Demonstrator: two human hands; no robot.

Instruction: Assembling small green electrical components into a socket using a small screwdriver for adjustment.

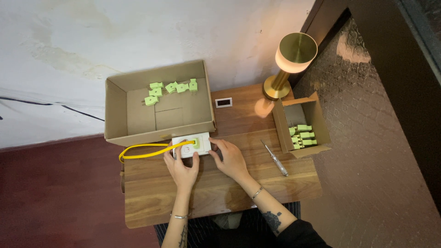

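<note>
A white socket block [187, 149] lies on the wooden table [220, 193], with a light green plug [198, 143] seated in it and a yellow cable [138, 150] looping off to the left. My left hand [182, 168] rests on the block's front and left side, fingers around it. My right hand [229, 158] touches the block's right end with its fingertips.
A large open cardboard box [115, 110] behind the block holds several green plugs [171, 88]. A small cardboard box [321, 133] at the right holds more green plugs [302, 136]. A screwdriver [275, 158] lies beside it. A brass lamp [289, 59] and a small dark display [223, 103] stand at the back.
</note>
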